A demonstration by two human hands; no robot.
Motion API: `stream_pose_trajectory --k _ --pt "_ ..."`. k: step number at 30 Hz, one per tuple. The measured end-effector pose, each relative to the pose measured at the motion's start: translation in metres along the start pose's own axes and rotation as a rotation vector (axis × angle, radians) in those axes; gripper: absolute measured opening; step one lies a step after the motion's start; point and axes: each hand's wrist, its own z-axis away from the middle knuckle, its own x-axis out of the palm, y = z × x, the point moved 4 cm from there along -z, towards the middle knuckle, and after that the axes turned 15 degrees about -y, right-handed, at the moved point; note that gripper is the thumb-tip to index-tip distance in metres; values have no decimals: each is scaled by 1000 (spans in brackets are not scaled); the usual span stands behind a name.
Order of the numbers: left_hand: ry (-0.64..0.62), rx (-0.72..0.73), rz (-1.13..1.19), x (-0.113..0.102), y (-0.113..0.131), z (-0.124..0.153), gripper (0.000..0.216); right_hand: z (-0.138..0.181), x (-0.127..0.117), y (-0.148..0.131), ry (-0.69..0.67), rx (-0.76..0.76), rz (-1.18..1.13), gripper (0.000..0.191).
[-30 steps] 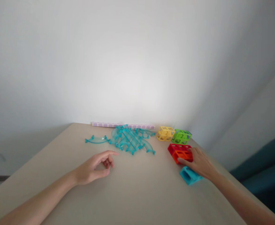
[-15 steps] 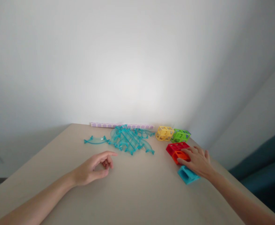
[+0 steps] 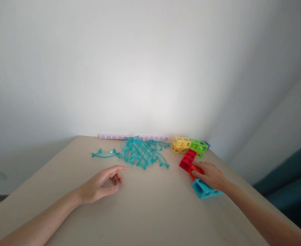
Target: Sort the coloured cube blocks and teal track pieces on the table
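My left hand [image 3: 101, 184] rests on the table, holding nothing; its index finger is stretched out, the thumb is apart and the other fingers are loosely curled. At the right, my right hand [image 3: 210, 176] grips an orange openwork toy block [image 3: 196, 169], the thumb on its near side; the hand covers much of this block. A red block [image 3: 188, 159] lies at a slant just beyond it. Nearer to me, a light-blue block [image 3: 203, 190] sits partly under the hand and wrist, its hollow end facing left.
Translucent teal track pieces [image 3: 140, 153] lie heaped at mid-table, with a curved piece [image 3: 105, 153] to their left. Behind them a purple-patterned strip [image 3: 132, 137] runs along the wall. Yellow [image 3: 180, 145] and green [image 3: 198, 147] blocks stand at the back right. A dark teal curtain [image 3: 291, 184] hangs beyond the right edge.
The red block has turned and now slants toward the green block. The orange and light-blue blocks have shifted slightly under my right hand. My left hand has stayed still.
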Motion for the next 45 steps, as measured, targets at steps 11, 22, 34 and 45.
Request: stream_pose_trajectory --k 11,22,34,45 --pt "-9 -7 -7 0 -4 1 53 -13 -8 -7 16 -61 -63 49" --pt "158 6 -224 4 0 -2 25 -3 -8 -3 31 -134 -135 36" --pt "96 369 -874 38 81 -223 40 27 -5 2 17 -282 -310 30" --pt "-19 -92 -1092 55 47 -380 42 26 -1 -6 40 -175 -317 27"
